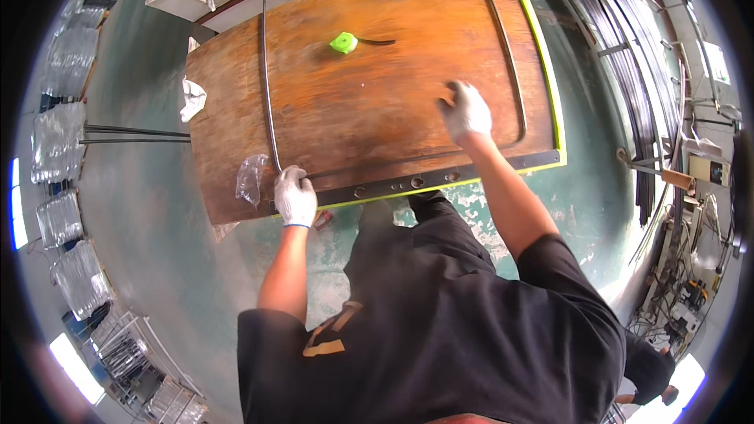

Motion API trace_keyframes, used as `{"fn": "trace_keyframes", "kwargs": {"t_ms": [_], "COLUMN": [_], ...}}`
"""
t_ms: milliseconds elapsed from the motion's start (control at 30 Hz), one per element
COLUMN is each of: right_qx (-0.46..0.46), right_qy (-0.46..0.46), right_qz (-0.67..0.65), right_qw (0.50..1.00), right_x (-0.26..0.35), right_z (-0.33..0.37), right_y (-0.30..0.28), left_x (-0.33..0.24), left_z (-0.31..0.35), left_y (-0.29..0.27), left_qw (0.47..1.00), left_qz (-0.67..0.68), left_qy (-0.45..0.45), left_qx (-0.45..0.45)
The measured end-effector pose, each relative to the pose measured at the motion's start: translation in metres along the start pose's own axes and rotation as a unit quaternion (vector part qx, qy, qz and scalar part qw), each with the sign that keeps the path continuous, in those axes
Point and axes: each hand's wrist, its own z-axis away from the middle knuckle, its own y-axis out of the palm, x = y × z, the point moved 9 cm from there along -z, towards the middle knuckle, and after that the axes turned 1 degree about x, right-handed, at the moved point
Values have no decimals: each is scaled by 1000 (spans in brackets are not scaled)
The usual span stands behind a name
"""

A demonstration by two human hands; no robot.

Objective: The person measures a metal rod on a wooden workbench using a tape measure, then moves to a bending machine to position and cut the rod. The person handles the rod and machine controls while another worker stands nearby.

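A thin dark metal tube (269, 102), bent into a wide U, lies on the brown wooden tabletop (408, 31). My left hand (296, 198), in a white glove, closes over the tube's near left corner, hiding the bend. My right hand (469, 114), also gloved, is over the right half of the tabletop, inside the U. Its thumb and fingers are apart with nothing between them; they are slightly blurred. Along the near edge runs a black strip (381, 190) with several holes. A bright green tape measure (343, 43) sits toward the far side.
A crumpled clear plastic bag (250, 179) lies left of my left hand. A white cloth (192, 100) rests at the table's left edge. Yellow-green edging (542, 55) lines the right side. Long dark bars (628, 55) are racked at right; another person (650, 369) is at lower right.
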Motion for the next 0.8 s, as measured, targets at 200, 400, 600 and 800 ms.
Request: {"fn": "trace_keyframes", "kwargs": {"t_ms": [200,400,600,800], "right_qx": [-3,177,362,253], "right_qy": [-266,-143,118,281], "right_qz": [58,74,-383,-661], "right_qw": [962,971,842,648], "right_x": [201,196,154,100], "right_z": [-120,-141,35,131], "right_y": [94,144,103,99], "left_x": [-16,-35,-103,-197], "left_z": [37,62,6,-12], "left_y": [4,-6,-20,42], "left_qw": [946,904,947,863], "left_qz": [244,336,270,410], "left_qy": [-214,-261,-139,-93], "left_qx": [1,29,106,280]}}
